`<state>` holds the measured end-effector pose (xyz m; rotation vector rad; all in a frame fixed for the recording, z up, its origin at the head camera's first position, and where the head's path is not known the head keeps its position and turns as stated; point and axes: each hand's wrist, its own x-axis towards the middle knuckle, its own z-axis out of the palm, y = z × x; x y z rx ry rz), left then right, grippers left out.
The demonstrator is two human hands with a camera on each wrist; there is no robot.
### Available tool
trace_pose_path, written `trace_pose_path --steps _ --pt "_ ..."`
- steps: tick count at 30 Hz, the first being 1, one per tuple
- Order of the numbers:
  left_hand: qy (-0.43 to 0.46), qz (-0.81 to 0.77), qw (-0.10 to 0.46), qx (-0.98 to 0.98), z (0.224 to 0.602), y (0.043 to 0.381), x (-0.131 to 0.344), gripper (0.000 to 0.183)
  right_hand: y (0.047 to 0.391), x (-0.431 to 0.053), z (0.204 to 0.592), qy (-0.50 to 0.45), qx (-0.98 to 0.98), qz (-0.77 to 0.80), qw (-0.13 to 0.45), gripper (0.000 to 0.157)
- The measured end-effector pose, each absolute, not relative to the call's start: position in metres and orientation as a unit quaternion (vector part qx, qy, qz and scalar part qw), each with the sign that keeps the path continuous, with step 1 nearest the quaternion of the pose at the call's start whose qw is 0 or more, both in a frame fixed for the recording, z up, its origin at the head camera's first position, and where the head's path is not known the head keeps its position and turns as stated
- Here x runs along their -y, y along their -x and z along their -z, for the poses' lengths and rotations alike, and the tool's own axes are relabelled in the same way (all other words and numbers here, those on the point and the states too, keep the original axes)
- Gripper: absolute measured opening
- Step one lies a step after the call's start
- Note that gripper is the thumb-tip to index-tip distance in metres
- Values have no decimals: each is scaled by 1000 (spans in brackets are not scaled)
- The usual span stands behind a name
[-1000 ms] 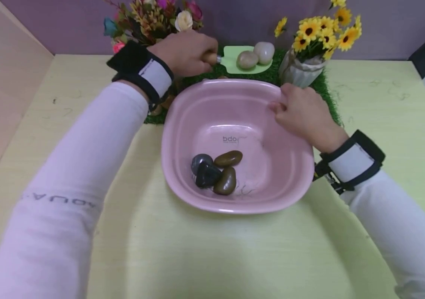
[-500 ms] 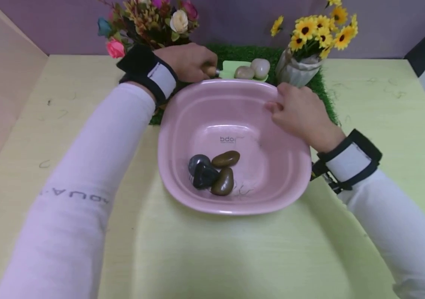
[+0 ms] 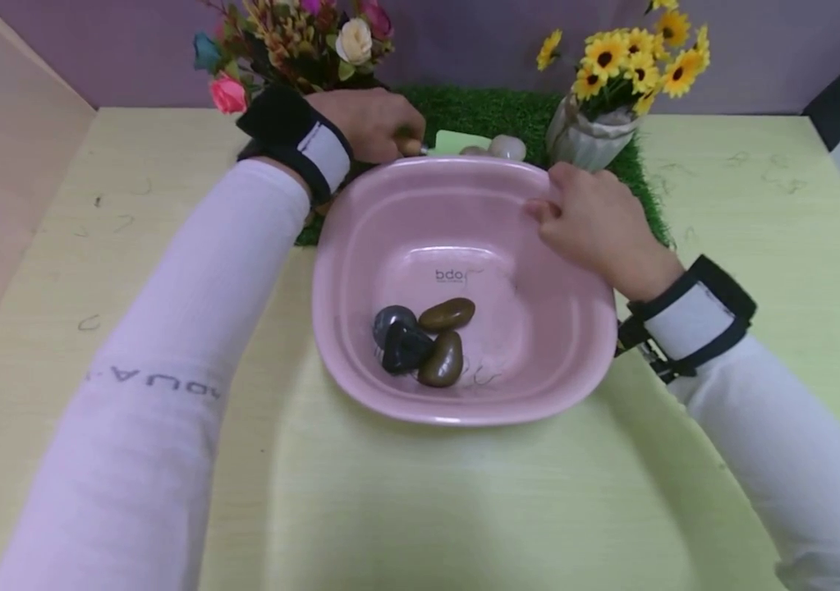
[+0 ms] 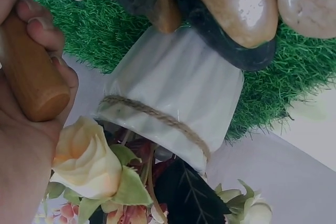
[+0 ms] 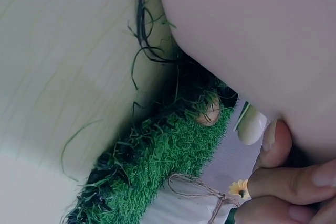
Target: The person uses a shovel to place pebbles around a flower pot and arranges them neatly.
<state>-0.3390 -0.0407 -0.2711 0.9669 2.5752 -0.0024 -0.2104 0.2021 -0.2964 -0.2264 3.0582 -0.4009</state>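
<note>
My left hand (image 3: 375, 123) grips the wooden handle (image 4: 39, 72) of a light green garden trowel (image 3: 460, 142), just beyond the far rim of a pink basin (image 3: 464, 410). Two smooth stones, a pale one (image 3: 508, 148) and a beige one (image 3: 475, 151), sit at the blade; the rim partly hides them and the blade. On the basin's far right rim my right hand (image 3: 600, 217) holds on, its thumb inside the wall. In the basin lie several polished stones: a black one (image 3: 406, 348), a grey one (image 3: 393, 322) and two brown ones (image 3: 442, 359).
Artificial grass (image 3: 493, 111) spreads behind the basin, with more stones (image 4: 231, 3) on it in the left wrist view. Yellow flowers in a white pot (image 3: 589, 135) stand at back right. A mixed bouquet (image 3: 301, 41) in a white pot (image 4: 173, 87) stands at back left, close to my left hand.
The trowel has dropped lower behind the basin's far rim, with its two stones, and now shows less. My left hand has come down and slightly nearer. My right hand stays on the rim.
</note>
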Motion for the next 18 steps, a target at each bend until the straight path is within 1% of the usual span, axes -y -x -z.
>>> trace_pose_path --steps 5,15,18 --pt "-345 6 195 -918 269 338 40 31 210 -202 297 69 -988 133 25 33" --pt "-332 -5 228 -915 277 343 41 31 209 -202 298 70 -987 140 29 31" --pt "-335 -4 227 -914 278 344 42 30 209 -202 297 71 -988 134 25 32"
